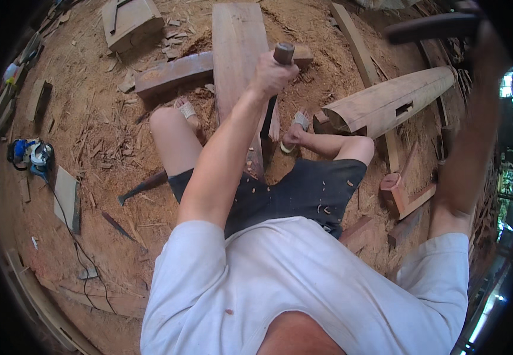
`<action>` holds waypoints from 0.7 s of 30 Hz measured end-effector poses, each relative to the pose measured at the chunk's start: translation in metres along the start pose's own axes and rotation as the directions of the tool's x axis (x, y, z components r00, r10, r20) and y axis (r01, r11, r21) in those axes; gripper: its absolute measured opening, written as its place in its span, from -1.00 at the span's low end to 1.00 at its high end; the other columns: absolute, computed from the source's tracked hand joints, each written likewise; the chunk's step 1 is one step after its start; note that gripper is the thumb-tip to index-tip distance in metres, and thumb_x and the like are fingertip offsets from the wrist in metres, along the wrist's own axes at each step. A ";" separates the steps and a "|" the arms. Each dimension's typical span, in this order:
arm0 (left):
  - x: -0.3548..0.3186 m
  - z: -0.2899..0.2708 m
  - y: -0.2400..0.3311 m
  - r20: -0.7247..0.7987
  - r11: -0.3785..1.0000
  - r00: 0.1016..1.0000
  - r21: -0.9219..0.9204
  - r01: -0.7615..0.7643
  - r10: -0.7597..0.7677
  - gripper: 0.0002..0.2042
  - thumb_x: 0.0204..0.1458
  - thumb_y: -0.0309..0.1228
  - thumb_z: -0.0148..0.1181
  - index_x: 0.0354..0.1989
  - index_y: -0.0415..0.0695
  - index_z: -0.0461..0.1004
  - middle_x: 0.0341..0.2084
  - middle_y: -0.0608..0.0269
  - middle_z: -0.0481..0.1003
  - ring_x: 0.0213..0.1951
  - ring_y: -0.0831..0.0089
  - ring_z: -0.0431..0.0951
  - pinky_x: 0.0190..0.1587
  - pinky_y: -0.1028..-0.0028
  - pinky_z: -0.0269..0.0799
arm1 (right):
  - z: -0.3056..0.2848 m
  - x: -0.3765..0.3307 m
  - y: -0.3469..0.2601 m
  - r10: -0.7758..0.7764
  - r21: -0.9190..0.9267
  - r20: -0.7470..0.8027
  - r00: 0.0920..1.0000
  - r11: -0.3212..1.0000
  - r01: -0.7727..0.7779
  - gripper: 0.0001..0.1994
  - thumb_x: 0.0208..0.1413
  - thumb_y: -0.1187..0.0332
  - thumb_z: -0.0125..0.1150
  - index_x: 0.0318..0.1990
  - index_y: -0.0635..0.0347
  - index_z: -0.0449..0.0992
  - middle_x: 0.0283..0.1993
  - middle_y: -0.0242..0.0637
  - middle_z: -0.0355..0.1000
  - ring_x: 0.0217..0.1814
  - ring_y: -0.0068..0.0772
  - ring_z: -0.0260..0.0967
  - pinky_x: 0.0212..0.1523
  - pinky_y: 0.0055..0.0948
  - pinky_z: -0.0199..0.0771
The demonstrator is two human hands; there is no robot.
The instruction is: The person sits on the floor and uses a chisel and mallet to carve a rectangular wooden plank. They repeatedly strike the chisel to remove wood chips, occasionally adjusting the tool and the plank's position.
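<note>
Sitting on the sawdust floor with knees apart, the person works over a long plank that runs away between the legs. Wood chips already lie on the dark shorts, so I judge that a good deal of cutting is done, though the cut itself is hidden behind the forearm and I cannot tell how deep it goes. The left hand has its fingers clamped round the handle of a chisel, which stands nearly upright with its blade down on the plank near the right edge. The right hand is raised high at the upper right; its fingers seem wrapped on a dark mallet, blurred and near the rim. Further off, a rounded, tapering timber with a slot cut in it lies to the right, looking largely shaped. A blue power tool rests well apart on the left.
</note>
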State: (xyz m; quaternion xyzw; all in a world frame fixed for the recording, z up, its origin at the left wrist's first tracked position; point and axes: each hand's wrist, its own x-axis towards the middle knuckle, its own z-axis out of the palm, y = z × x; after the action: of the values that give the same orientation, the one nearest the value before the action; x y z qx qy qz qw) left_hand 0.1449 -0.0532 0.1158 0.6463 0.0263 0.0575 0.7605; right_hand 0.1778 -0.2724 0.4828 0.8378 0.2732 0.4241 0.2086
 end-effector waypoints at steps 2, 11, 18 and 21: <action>0.003 0.002 0.002 -0.059 0.991 0.992 0.080 -0.105 0.110 -0.79 -0.08 -0.41 0.33 -0.26 -0.22 0.61 -0.53 0.34 0.53 -0.44 0.59 0.46 -0.35 0.43 0.47 | 0.034 -0.059 -0.034 -0.101 0.421 0.128 0.987 0.906 0.038 -0.77 0.06 0.39 0.31 -0.14 0.26 0.53 -0.30 -0.01 0.55 -0.15 0.07 0.54 -0.10 -0.11 0.50; -0.019 0.002 0.011 0.029 0.996 0.999 -0.081 0.026 -0.023 -0.87 -0.04 -0.48 0.29 -0.32 -0.22 0.56 -0.49 0.44 0.50 -0.38 0.63 0.45 -0.31 0.47 0.44 | 0.021 -0.124 -0.028 0.054 0.706 0.573 0.818 0.473 -0.526 -0.72 -0.10 0.49 0.30 -0.16 0.27 0.54 -0.43 -0.24 0.45 -0.45 -0.40 0.40 -0.38 -0.35 0.40; -0.011 0.010 0.000 -0.143 0.998 0.988 0.038 -0.051 0.056 -0.88 -0.04 -0.46 0.28 -0.35 -0.23 0.55 -0.53 0.39 0.50 -0.44 0.60 0.43 -0.34 0.44 0.45 | -0.002 -0.008 0.028 0.353 0.731 0.408 0.842 0.426 -0.534 -0.73 0.26 0.23 0.20 -0.06 0.25 0.61 -0.27 -0.31 0.56 -0.24 -0.47 0.51 -0.24 -0.44 0.47; -0.014 0.012 0.003 -0.161 0.996 0.984 0.055 -0.069 0.077 -0.87 -0.03 -0.44 0.29 -0.33 -0.21 0.58 -0.52 0.33 0.52 -0.43 0.58 0.46 -0.31 0.42 0.48 | 0.024 -0.068 -0.021 0.024 0.386 0.561 0.828 0.877 -0.286 -0.62 0.09 0.30 0.27 0.03 0.33 0.54 -0.17 -0.05 0.56 -0.09 -0.14 0.53 -0.08 -0.27 0.50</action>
State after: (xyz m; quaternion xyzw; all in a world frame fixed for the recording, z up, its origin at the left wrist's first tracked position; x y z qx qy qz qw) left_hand 0.1320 -0.0663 0.1207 0.6585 0.0661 0.1373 0.7370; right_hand 0.1581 -0.3026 0.4164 0.9675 0.2236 0.1112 0.0394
